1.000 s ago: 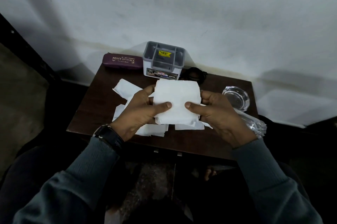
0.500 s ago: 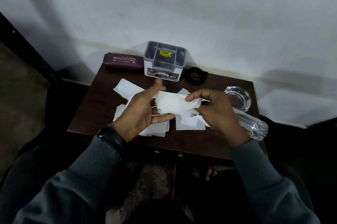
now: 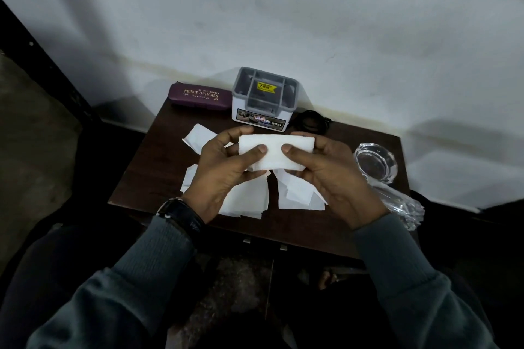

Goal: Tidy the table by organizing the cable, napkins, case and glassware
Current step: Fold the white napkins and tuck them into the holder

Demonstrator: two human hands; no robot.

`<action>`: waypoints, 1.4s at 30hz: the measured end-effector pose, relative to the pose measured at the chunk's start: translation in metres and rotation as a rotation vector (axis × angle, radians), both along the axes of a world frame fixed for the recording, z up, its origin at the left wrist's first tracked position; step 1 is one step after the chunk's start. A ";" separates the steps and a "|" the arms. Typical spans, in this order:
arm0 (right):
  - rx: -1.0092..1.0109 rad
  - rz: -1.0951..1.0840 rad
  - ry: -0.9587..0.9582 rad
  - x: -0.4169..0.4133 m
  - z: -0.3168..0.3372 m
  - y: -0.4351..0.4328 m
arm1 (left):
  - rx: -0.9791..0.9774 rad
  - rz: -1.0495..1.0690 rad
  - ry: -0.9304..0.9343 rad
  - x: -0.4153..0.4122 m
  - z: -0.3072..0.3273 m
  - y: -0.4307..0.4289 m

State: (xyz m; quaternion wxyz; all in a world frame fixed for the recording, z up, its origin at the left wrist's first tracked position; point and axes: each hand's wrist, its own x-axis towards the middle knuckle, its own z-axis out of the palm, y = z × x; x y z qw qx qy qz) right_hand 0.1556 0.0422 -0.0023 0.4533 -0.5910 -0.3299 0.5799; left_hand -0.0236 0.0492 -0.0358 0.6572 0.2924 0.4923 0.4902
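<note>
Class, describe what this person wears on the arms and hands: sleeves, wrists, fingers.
Both arms are in long, dark grey-green sleeves; the left sleeve and right sleeve end in ribbed cuffs at the wrists. A black wristwatch with a dark strap sits on the left wrist. The left hand and right hand are bare: no gloves, and no rings show.

A single head-worn wide-angle camera looks forward and steeply down, facing the wall [image 3: 283, 22] in the upper frame. The tabletop [image 3: 147, 178] sits mid-frame, with the left hand [image 3: 224, 175] and right hand [image 3: 334, 181] close to the lens at centre. The dim lower frame probably shows lap and floor.
</note>
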 end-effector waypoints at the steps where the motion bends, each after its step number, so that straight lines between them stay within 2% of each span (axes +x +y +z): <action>1: 0.007 -0.014 0.000 0.003 0.001 0.004 | -0.004 0.016 -0.010 0.000 0.001 0.001; 4: 0.057 0.008 -0.059 0.008 0.009 0.015 | -0.031 0.067 -0.043 -0.002 0.004 0.001; 7: 0.138 -0.033 -0.237 0.018 0.023 0.040 | -0.062 0.096 -0.101 -0.005 0.003 0.002; 12: 0.287 -0.129 -0.517 0.034 0.043 0.100 | -0.072 0.070 -0.056 -0.006 0.005 0.002; 16: 0.258 -0.092 -0.660 0.033 0.046 0.131 | -0.069 0.065 -0.056 -0.007 0.007 0.002; 25: 0.110 0.012 -0.840 0.022 0.030 0.158 | -0.087 0.054 -0.029 -0.004 0.007 0.004; 32: 0.070 0.046 -0.856 0.008 0.016 0.160 | -0.096 0.056 0.001 -0.002 0.008 0.005; 40: 0.005 0.208 -0.973 0.013 0.009 0.148 | -0.107 0.054 0.011 -0.006 0.009 0.006; 42: -0.005 0.167 -0.949 0.021 0.007 0.137 | -0.109 0.061 0.008 -0.008 0.009 0.007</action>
